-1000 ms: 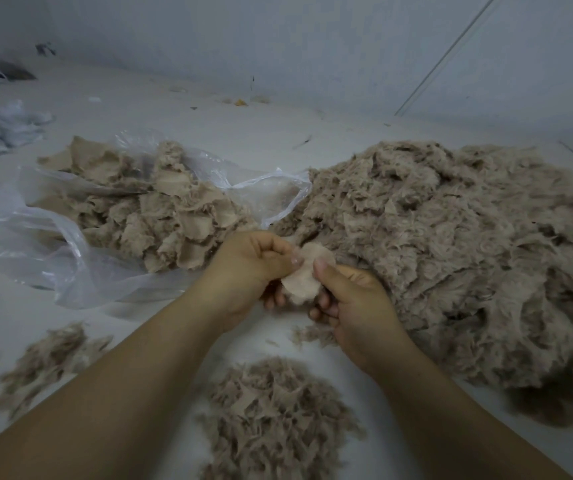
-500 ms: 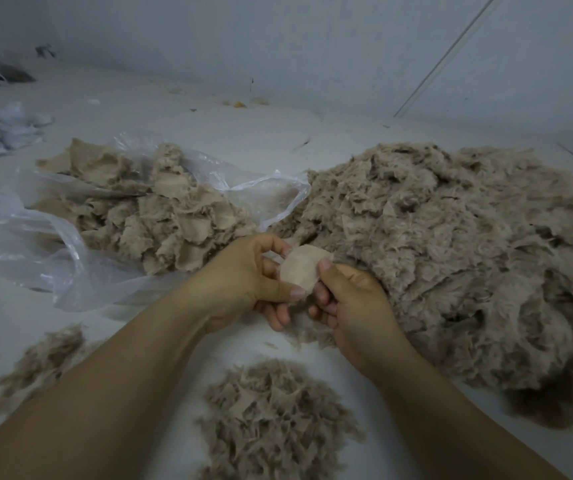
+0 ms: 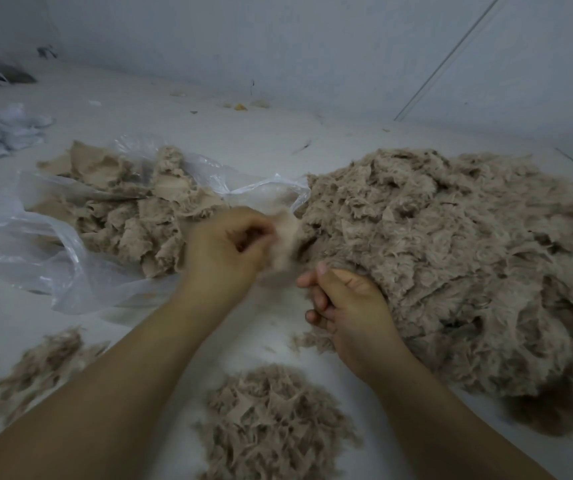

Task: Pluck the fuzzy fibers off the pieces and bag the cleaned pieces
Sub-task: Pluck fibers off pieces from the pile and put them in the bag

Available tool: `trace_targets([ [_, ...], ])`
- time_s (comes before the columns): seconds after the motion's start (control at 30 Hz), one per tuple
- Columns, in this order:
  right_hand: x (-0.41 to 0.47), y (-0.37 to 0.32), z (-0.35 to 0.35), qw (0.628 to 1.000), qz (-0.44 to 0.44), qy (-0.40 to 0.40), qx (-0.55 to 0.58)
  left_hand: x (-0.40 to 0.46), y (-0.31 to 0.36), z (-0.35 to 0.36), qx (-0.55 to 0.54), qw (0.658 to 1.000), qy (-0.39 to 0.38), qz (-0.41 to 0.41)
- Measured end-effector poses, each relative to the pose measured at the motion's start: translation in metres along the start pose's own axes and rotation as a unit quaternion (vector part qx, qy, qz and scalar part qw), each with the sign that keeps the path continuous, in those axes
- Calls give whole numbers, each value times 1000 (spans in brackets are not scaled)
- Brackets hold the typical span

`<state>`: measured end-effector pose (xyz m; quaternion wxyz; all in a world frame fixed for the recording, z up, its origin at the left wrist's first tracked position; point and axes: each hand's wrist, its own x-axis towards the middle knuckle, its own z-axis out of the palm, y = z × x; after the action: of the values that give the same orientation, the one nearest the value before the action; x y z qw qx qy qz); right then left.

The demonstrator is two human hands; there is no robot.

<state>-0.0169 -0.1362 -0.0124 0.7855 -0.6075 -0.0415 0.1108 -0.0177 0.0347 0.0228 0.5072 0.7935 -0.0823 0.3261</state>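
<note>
Left hand (image 3: pixel 224 252) is now carrying the blurred piece (image 3: pixel 283 237) toward the bag (image 3: pixel 53 237), fingers curled on it; right hand (image 3: pixel 344 303), fingers loosely curled, is holding nothing. Release well inside the opening.

Large heap (image 3: pixel 451 258) at right: greyish tan throughout, mottled, with darker brown shadowed patches at its near right edge. Small pile (image 3: pixel 271 424) at near centre: same greyish tan, slightly darker strands mixed in. Scattered tufts (image 3: pixel 39 365) at near left: same tan, blurred. Plastic bag (image 3: pixel 36 251): clear, colourless, with white glare streaks; pieces inside (image 3: pixel 132 216) are a paler beige, flatter in tone than the heap. Piece (image 3: pixel 283 237) at the left hand (image 3: pixel 226 251): pale beige, blurred. Floor (image 3: pixel 181 133): plain off-white, a few dark specks and one yellow crumb (image 3: pixel 240 106). Wall (image 3: pixel 278 39): plain pale grey-blue.
</note>
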Motion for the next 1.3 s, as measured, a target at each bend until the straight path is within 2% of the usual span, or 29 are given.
trace_targets([
  [0.03, 0, -1, 0, 1000, 2, 0, 5, 9, -4, -10, 102, 992, 43, 54],
  [0.07, 1, -1, 1, 1000, 5, 4, 9, 19, -10, -21, 230, 966, 62, 98],
  [0.1, 1, -1, 1, 1000, 8, 10, 10, 28, -18, -32, 351, 928, 52, 114],
  [0.13, 1, -1, 1, 1000, 11, 15, 11, 34, -24, -40, 448, 889, 20, 89],
  [0.17, 1, -1, 1, 1000, 12, 19, 13, 36, -27, -43, 513, 857, -15, 37],
  [0.23, 2, -1, 2, 1000, 15, 20, 18, 31, -29, -42, 570, 817, -66, -59],
  [0.3, 2, -1, 1, 1000, 12, 18, 23, 28, -23, -37, 587, 804, -70, -65],
  [0.4, 2, -1, 1, 1000, 12, 17, 23, 28, -4, -22, 564, 822, -45, 63],
  [0.47, 1, -1, 1, 999, 8, 14, 27, 29, 5, -1, 513, 846, -87, 116],
  [0.53, 1, -1, 1, 999, 7, 13, 30, 27, 4, 24, 428, 885, -176, 51],
  [0.6, 1, -1, 1, 1000, 7, 11, 25, 28, -5, 45, 365, 903, -225, -24],
  [0.77, 1, -1, 1, 1000, 8, 16, 25, 35, -20, 66, 357, 909, -207, -58],
  [0.97, 4, 1, 1, 999, 12, 28, 24, 23, -14, 54, 218, 955, -198, -36],
  [1.07, 4, 2, 1, 999, 8, 28, 16, 9, -13, 39, 202, 964, -171, -29],
  [1.17, 3, 2, -1, 1000, -2, 21, -1, -8, -10, 26, 210, 966, -148, 27],
  [1.3, 4, 2, -1, 1000, -5, 22, -1, -23, 6, 23, 218, 955, -135, 149],
])
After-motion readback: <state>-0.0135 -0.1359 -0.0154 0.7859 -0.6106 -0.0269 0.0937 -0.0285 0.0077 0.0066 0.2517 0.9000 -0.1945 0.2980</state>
